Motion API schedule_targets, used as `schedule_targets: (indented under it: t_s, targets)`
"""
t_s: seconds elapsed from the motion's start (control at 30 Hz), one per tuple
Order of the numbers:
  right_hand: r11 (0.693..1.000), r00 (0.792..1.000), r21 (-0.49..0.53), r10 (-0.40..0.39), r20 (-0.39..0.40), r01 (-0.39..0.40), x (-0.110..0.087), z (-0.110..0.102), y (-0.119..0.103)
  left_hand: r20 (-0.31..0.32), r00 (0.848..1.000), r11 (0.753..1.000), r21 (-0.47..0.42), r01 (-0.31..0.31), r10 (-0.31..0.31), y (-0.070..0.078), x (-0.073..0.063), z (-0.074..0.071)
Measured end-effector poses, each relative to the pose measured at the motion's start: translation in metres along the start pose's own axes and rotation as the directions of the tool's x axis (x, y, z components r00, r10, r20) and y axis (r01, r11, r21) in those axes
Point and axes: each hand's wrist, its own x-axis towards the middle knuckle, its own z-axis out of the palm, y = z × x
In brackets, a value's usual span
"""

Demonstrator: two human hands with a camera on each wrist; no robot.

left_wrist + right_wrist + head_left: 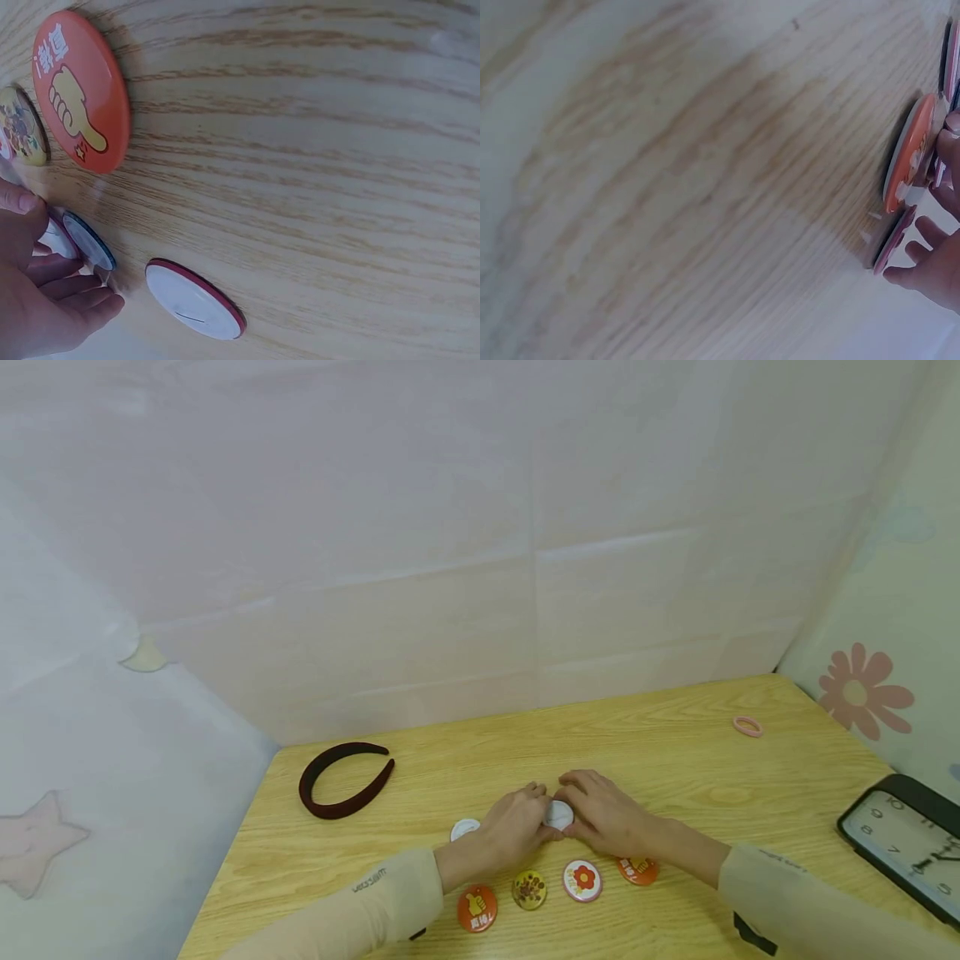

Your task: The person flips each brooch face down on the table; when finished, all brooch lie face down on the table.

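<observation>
In the head view my left hand (513,828) and right hand (609,817) meet around a round pin badge (558,815), its white back facing up. The left fingers and thumb pinch it from one side, the right ones from the other. A teal-edged badge (91,241) lies by the left fingertips in the left wrist view. Further left is a red-edged badge (193,301), white back up. The right hand (934,262) sits at the right wrist view's edge, beside an orange badge (910,156) and a dark pink-edged one (894,241); its grip is partly cut off.
Nearer the body lie an orange thumbs-up badge (477,907), a yellow patterned badge (529,890), a red-flower badge (582,881) and another orange badge (638,870). A dark headband (341,811), a pink hair tie (747,727) and a clock (903,847) rest farther out on the wooden table (660,735).
</observation>
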Motion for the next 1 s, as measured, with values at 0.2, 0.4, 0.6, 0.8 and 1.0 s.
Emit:
schedule_targets:
  t_s: [0.2,0.4,0.6,0.8,1.0]
  targets:
    - [0.998,0.997,0.03,0.06,0.043,-0.061,-0.003,-0.003,-0.001,0.008,1.0,1.0,0.02,0.008,-0.008,0.003,0.001,0.001]
    - [0.995,0.993,0.025,0.094,0.071,-0.096,-0.007,-0.007,0.001,0.01,1.0,1.0,0.011,-0.002,0.002,0.005,0.003,0.0]
    - [0.986,0.986,0.041,0.157,0.056,-0.159,-0.011,-0.024,0.008,-0.003,0.999,0.999,0.004,-0.038,0.038,0.011,0.013,-0.005]
    - [0.98,0.979,0.024,0.196,0.06,-0.197,-0.017,-0.042,0.015,-0.015,0.999,0.993,0.115,-0.027,0.029,0.024,0.028,-0.009]
    - [0.983,0.98,0.014,0.183,0.076,-0.185,-0.027,-0.051,0.021,-0.008,0.999,0.991,0.128,-0.044,0.045,0.033,0.039,-0.008]
